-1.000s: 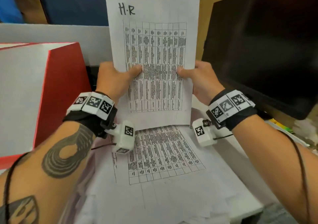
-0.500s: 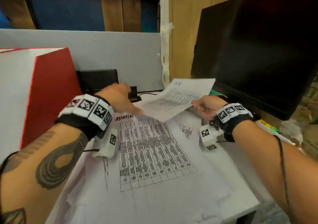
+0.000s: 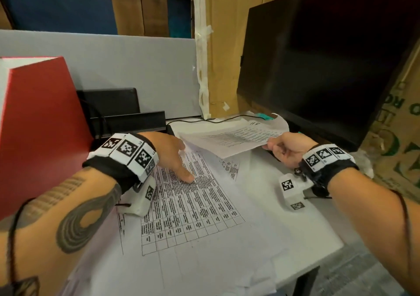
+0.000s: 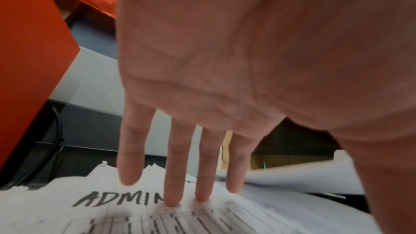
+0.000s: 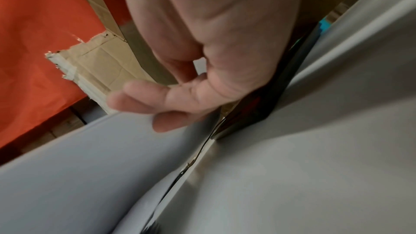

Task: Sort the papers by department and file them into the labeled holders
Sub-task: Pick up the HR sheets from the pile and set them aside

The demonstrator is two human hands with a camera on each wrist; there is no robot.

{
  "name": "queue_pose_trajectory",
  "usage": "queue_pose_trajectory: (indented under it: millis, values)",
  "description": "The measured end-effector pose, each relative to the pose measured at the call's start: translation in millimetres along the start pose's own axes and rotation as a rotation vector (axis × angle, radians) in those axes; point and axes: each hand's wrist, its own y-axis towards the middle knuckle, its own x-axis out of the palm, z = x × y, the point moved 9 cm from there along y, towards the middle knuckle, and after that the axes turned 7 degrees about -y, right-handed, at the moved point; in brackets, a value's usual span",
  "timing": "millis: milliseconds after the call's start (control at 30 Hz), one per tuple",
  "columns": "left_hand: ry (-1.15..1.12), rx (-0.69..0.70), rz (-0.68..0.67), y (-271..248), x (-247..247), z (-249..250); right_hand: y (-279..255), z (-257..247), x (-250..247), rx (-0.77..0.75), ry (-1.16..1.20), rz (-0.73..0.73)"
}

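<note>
A sheet marked H.R (image 3: pixel 236 137) hangs nearly flat over the far right of the desk, pinched at its near edge by my right hand (image 3: pixel 285 150). In the right wrist view the curled fingers (image 5: pixel 144 99) grip the paper's edge (image 5: pixel 94 157). My left hand (image 3: pixel 172 157) lies with straight fingers on the top sheet of the paper stack (image 3: pixel 188 204). The left wrist view shows that sheet headed ADMIN (image 4: pixel 119 198), with the fingertips (image 4: pixel 172 202) pressing on it. A red and white holder (image 3: pixel 41 122) stands at the left.
A black monitor (image 3: pixel 325 56) fills the right back. A black device (image 3: pixel 120 113) with cables sits against the grey partition (image 3: pixel 113 63). Cardboard boxes (image 3: pixel 400 136) stand at far right. The desk's right edge (image 3: pixel 329 257) is near.
The H.R sheet, held upright by both hands a second ago, has swung down and right in my right hand alone. My left hand let go and settled on the ADMIN sheet.
</note>
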Motion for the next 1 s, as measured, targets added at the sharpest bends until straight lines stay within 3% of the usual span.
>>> queue_pose_trajectory:
  millis: [167,300,533,800,1000]
  values:
    - [0.107,0.020,-0.055,7,16,-2,28,-8,51,0.019,0.017,-0.110]
    - [0.159,0.037,-0.037,11,21,-2,57,-21,73,-0.010,0.032,-0.107]
    - [0.236,0.053,-0.007,12,23,7,81,-23,75,0.023,-0.055,-0.092]
    - [0.270,0.025,-0.032,8,23,10,91,-35,70,-0.017,0.009,-0.057]
    - [0.282,0.030,-0.034,9,24,9,87,-38,84,0.021,-0.116,-0.126]
